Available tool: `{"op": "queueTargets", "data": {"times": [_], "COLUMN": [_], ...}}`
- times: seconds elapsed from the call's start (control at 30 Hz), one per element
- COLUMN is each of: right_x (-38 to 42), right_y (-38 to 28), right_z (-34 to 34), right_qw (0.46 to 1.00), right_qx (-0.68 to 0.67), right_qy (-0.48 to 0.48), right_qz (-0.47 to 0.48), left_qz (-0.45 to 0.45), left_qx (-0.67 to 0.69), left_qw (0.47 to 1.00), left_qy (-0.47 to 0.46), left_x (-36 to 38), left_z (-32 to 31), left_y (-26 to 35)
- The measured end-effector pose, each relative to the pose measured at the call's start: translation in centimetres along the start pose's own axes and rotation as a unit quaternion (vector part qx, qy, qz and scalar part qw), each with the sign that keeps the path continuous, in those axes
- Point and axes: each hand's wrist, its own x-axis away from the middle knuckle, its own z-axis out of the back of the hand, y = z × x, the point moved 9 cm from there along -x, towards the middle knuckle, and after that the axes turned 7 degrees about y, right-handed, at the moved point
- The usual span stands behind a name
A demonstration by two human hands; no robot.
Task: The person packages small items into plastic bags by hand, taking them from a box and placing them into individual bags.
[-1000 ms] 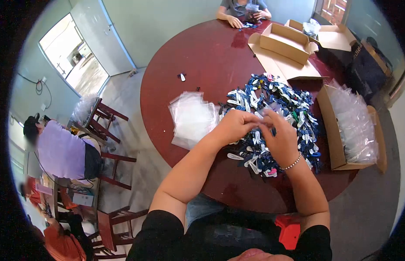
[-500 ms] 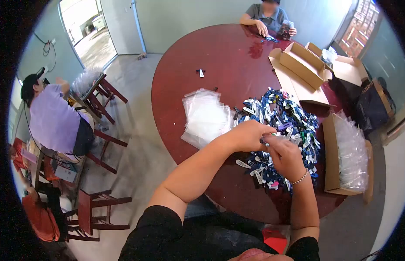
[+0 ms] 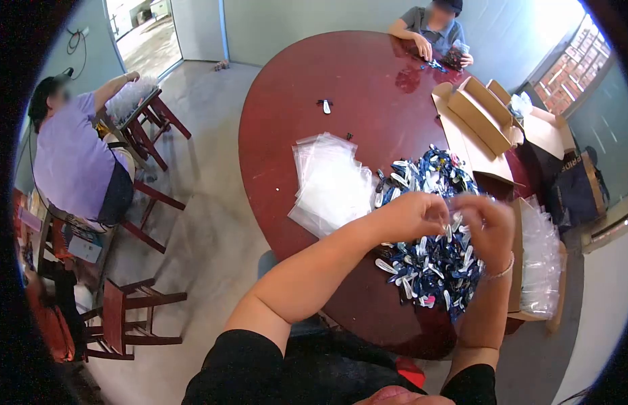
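A large heap of dark blue and silvery-white snap hair clips lies on the dark red table, below both hands. My left hand is over the heap with its fingers curled inward in a pinch; what it holds, if anything, is too small to make out. Close by on the right, my right hand is smeared by motion, its fingers bent toward the left one. A bracelet circles the right wrist. Left of the heap lies a loose stack of clear plastic bags.
A box of clear plastic packets stands at the right table edge. Open cardboard boxes sit behind the heap. One clip lies apart. A person sits across the table; another sits at left near wooden stools.
My right hand has moved right, away from my left hand, and the hands are apart now. The view has shifted slightly. The person at left has stretched an arm out.
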Motion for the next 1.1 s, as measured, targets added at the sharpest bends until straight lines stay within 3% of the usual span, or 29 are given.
{"op": "queueTargets", "data": {"times": [0.07,0.13,0.17,0.23,0.3,0.37,0.47,0.53,0.6,0.67,0.73,0.77,0.8,0.87,0.9,0.97,1.0,1.03,1.1], "right_x": [-2.3,-4.9,-6.0,-7.3,-7.9,-8.7,-10.4,-11.0,-11.5,-10.5,-11.0,-11.3,-11.1,-11.3,-10.6,-10.7,-10.4,-10.1,-9.8], "right_y": [2.6,5.6,8.4,12.1,10.8,9.2,8.0,7.9,8.5,8.2,9.8,11.0,11.1,21.2,12.7,14.4,15.4,16.2,15.2], "right_z": [2.1,0.7,-1.6,-6.7,-11.7,-15.2,-18.9,-20.8,-21.9,-23.4,-23.3,-23.2,-21.9,-22.0,-16.8,-13.8,-13.0,-12.8,-12.8], "right_qw": [0.991,0.977,0.972,0.993,0.991,0.975,0.972,0.971,0.969,0.931,0.933,0.931,0.933,0.966,0.977,0.986,0.979,0.979,0.986], "right_qx": [-0.05,-0.116,-0.158,0.024,0.015,0.055,0.044,0.053,0.063,0.134,0.149,0.163,0.108,-0.062,0.048,0.108,0.104,0.106,0.116], "right_qy": [0.108,0.139,0.082,-0.053,-0.13,-0.144,-0.147,-0.146,-0.144,-0.173,-0.2,-0.227,-0.208,-0.25,-0.167,-0.121,-0.143,-0.14,-0.123], "right_qz": [-0.066,-0.111,-0.151,-0.102,-0.013,0.161,0.175,0.183,0.191,0.292,0.26,0.233,0.271,-0.007,0.121,-0.038,-0.098,-0.1,-0.01], "left_qz": [0.013,-0.002,-0.019,-0.029,-0.067,-0.063,-0.082,-0.097,-0.096,-0.089,-0.11,-0.034,-0.048,-0.036,-0.022,0.023,0.031,0.04,0.036], "left_qx": [-0.031,-0.127,-0.113,-0.109,-0.12,-0.129,-0.087,-0.095,-0.059,-0.02,-0.021,-0.031,-0.007,0.093,0.138,0.203,0.212,0.22,0.229], "left_qw": [0.998,0.983,0.983,0.985,0.982,0.982,0.982,0.959,0.958,0.957,0.942,0.95,0.942,0.921,0.912,0.899,0.892,0.886,0.889], "left_qy": [0.052,0.134,0.141,0.128,0.132,0.124,0.147,0.249,0.263,0.275,0.315,0.308,0.332,0.378,0.386,0.388,0.397,0.406,0.396], "left_x": [-0.1,0.1,0.2,0.2,0.5,0.6,0.6,0.8,0.7,0.6,0.7,0.9,0.9,1.4,1.5,1.9,2.1,2.3,2.3], "left_z": [1.2,2.8,2.7,2.0,1.8,1.8,2.4,4.2,4.7,5.2,6.7,7.3,8.4,10.1,10.9,12.0,12.3,12.5,12.4], "left_y": [0.1,0.7,0.7,0.7,2.1,3.1,3.1,2.8,2.6,2.1,1.9,2.1,1.6,1.3,0.8,0.3,0.5,0.5,0.6]}}
